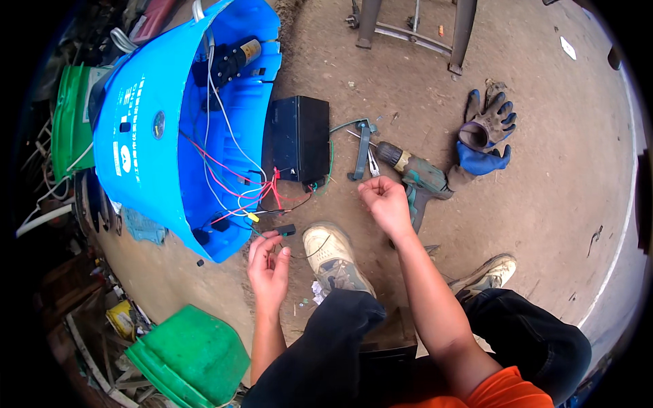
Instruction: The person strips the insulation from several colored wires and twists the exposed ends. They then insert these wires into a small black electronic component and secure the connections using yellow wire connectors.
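Note:
My left hand [266, 268] is beside the open blue plastic housing [146, 115], fingers curled on a thin dark wire [314, 255] that arcs toward my shoe. A small black part [286, 230] sits by its fingertips. Just beyond, red, white and black wires [262, 190] bunch together, one with a yellow connector [253, 217]. They run between the housing and a black box-shaped battery [299, 139]. Over the ground, my right hand [386, 204] is closed in a pinch; whatever its fingertips hold is hidden. Silver metal jaws [373, 164] show just past them.
A green cordless drill [425, 180] lies right of my right hand, near a grey-green metal bracket [362, 149]. Work gloves [486, 129] are farther right. Metal stand legs [415, 34] rise at the top. A green bin [194, 353] stands lower left; my shoe [330, 248] is between my hands.

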A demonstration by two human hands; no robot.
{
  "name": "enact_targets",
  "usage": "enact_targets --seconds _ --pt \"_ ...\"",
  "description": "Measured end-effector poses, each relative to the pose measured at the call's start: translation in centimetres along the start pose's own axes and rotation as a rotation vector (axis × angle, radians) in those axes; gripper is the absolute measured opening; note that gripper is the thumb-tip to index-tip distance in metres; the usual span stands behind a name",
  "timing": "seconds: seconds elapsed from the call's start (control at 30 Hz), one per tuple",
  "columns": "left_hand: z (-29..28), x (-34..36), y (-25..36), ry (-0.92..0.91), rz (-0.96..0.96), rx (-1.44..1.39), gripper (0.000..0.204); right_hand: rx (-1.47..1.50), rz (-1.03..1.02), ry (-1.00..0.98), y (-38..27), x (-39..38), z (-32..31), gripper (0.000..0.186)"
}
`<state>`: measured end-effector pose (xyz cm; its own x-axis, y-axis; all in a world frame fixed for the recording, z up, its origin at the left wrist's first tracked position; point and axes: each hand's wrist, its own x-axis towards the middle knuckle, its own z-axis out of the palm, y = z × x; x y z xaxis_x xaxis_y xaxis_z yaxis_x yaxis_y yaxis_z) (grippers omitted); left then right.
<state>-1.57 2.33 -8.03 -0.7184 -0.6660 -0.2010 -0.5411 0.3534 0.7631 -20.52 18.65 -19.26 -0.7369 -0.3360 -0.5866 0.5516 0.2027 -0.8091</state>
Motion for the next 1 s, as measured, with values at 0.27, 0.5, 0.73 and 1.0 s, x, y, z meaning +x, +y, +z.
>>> enact_targets --seconds 0.27,0.5,0.73,1.0 --pt "0.3 0.2 -0.1 0.014 0.009 0.067 0.032 0.286 -0.039 0.234 -3.4 0.9 -5.2 0.015" --pt "0.7 0.3 0.7 -0.013 0.014 0.081 0.042 0.250 -0.076 0.256 -4.5 1.3 -6.3 0.015" --pt "-0.7 -0.9 2.3 0.004 0.268 0.280 0.062 0.178 -0.059 0.115 -3.7 1.1 -5.2 0.015" --pt "-8.4 -0.6 -2.5 0.513 -0.092 0.181 0.021 0.145 -0.080 0.104 -3.8 1.3 -4.9 0.019"
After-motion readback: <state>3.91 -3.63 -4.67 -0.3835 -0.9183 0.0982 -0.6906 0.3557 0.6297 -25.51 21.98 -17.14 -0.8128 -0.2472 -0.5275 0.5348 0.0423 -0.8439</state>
